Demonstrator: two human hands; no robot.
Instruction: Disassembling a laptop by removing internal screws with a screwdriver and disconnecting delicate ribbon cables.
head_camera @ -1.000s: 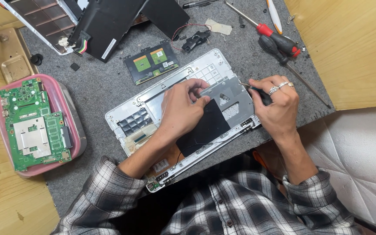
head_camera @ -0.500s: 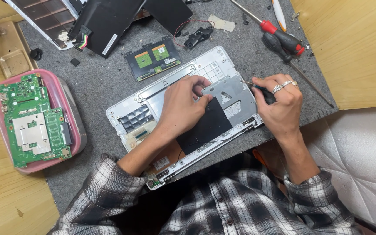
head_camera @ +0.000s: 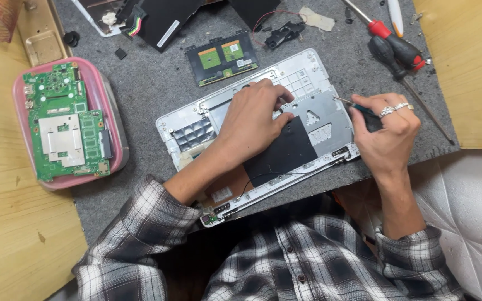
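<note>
A white laptop bottom shell (head_camera: 308, 72) lies open and tilted on a grey felt mat (head_camera: 152, 83). My left hand (head_camera: 255, 120) rests flat on its middle, fingers pinching near a black sheet (head_camera: 283, 153) stuck inside the shell. My right hand (head_camera: 386, 131), with rings on it, is shut on a small dark-handled screwdriver (head_camera: 358, 107) whose thin tip points left over the shell's silver plate (head_camera: 322, 114). The tip hovers just above the plate.
A pink tray (head_camera: 115, 120) at the left holds a green circuit board (head_camera: 65, 131). A touchpad board (head_camera: 221, 57) lies behind the shell. Red and black screwdrivers (head_camera: 397, 50) lie at the back right. Black laptop parts (head_camera: 163, 17) sit at the far edge. Wooden surfaces flank the mat.
My right hand has drawn slightly right, lifting the screwdriver tip off the plate. The left hand stays on the shell. The view has shifted a little.
</note>
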